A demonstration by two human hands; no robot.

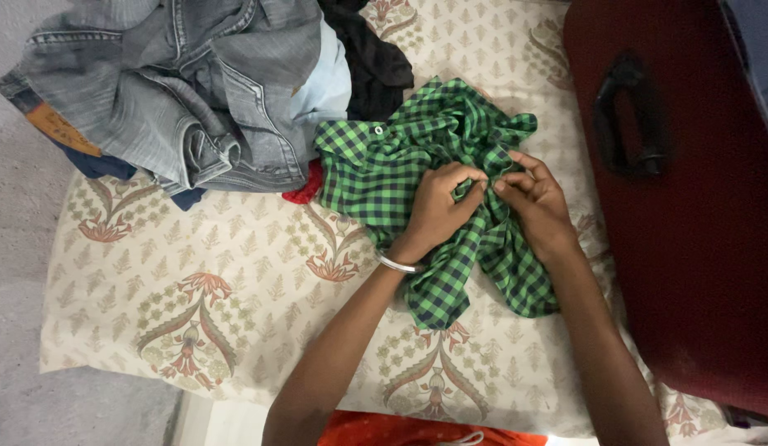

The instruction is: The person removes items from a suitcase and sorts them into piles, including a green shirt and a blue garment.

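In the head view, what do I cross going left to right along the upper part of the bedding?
Pile of grey jeans → green checked shirt → left hand → right hand → dark red suitcase.

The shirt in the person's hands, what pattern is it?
The shirt is green-and-dark-navy check, clearest in the head view.

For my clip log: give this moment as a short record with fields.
surface: floral printed cloth spread over a mat
left hand: grip closed on the green checked shirt, silver bangle on the wrist
right hand: fingers pinching the same shirt beside the left hand
shirt state: crumpled, unfolded
pile: grey jeans and a black garment heaped at upper left
right edge: dark red suitcase with black handle
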